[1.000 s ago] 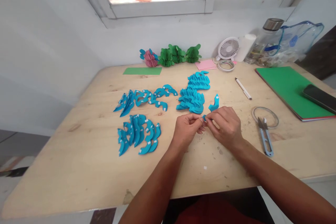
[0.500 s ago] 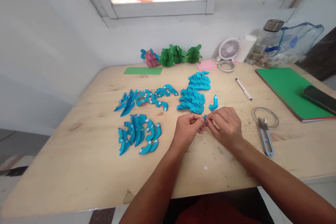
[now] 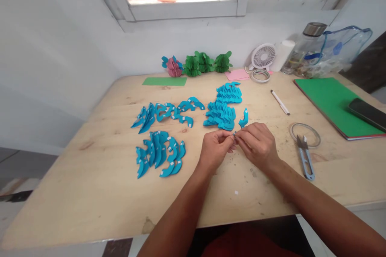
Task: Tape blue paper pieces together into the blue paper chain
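Both hands meet over the table in front of me, fingertips pinched together on a curved blue paper cutout. One end of this cutout (image 3: 244,118), bearing small white squares, sticks up beyond my right hand (image 3: 256,142). Only a sliver of blue shows between the fingertips. My left hand (image 3: 215,146) is closed, thumb and forefinger gripping from the left. Just behind the hands sits a stack of folded blue paper pieces (image 3: 220,115), with another blue stack (image 3: 229,93) farther back. Left of my hands lie blue cutouts with white squares (image 3: 173,156), and more such cutouts (image 3: 164,111) behind those.
Thread snips (image 3: 306,160) and a tape ring (image 3: 313,136) lie at right, near a pen (image 3: 280,102) and a green folder (image 3: 328,104) bearing a dark phone-like object (image 3: 369,114). Green paper figures (image 3: 205,63), a small fan (image 3: 263,56) and a bottle (image 3: 304,46) stand along the wall.
The blue cutout's raised end has shifted slightly left and turned a little. My right hand has moved slightly left, and less blue shows between the fingertips.
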### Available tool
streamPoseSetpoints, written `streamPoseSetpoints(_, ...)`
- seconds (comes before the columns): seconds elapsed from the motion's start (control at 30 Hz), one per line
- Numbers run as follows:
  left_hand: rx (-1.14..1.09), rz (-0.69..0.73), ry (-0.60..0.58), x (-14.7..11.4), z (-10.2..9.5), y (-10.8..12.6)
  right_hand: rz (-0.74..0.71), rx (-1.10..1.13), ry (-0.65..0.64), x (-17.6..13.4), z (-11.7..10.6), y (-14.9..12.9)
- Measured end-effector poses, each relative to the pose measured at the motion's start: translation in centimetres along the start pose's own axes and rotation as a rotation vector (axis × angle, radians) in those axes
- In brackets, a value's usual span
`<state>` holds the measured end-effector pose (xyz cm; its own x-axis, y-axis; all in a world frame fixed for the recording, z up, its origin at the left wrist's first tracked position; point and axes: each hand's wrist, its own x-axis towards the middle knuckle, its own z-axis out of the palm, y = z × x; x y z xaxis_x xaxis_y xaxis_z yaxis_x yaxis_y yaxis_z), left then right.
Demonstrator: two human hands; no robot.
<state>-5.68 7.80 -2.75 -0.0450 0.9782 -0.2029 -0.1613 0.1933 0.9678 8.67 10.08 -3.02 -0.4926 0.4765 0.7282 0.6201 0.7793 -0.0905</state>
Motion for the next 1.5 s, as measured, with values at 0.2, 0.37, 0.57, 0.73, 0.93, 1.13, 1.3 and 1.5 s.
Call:
streamPoseSetpoints(0.2,-0.001,0.001,-0.01,0.0,-0.1,0.1,-0.01,-0.009,-0.019,0.0,-0.1,0.0)
streamPoseSetpoints(0.37,-0.01,-0.002,-0.021,-0.2,0.0,0.4,-0.006,-0.013,-0.017,-0.1,0.0,0.1)
streamPoseSetpoints(0.57,-0.015,0.007,-0.026,-0.1,-0.1,0.3,-0.013,0.0,-0.02,-0.1,-0.1,0.1)
streamPoseSetpoints(0.73,-0.011,0.016,-0.031,-0.1,-0.1,0.4,-0.02,0.02,-0.021,-0.1,-0.2,0.2)
streamPoseSetpoints(0.93,-0.011,0.036,-0.033,-0.1,-0.2,0.4,-0.003,0.021,-0.031,-0.1,-0.1,0.3)
streamPoseSetpoints(1.13,-0.016,0.042,-0.019,0.1,-0.1,0.2,-0.018,0.032,-0.039,-0.1,-0.1,0.4)
streamPoseSetpoints(1.3,-0.018,0.048,-0.016,0.2,-0.2,0.0,-0.014,0.047,-0.043,-0.2,-0.1,0.5)
streamPoseSetpoints(1.5,-0.027,0.061,0.008,0.6,-0.3,-0.6,-0.034,0.05,-0.027,-0.1,-0.1,0.4)
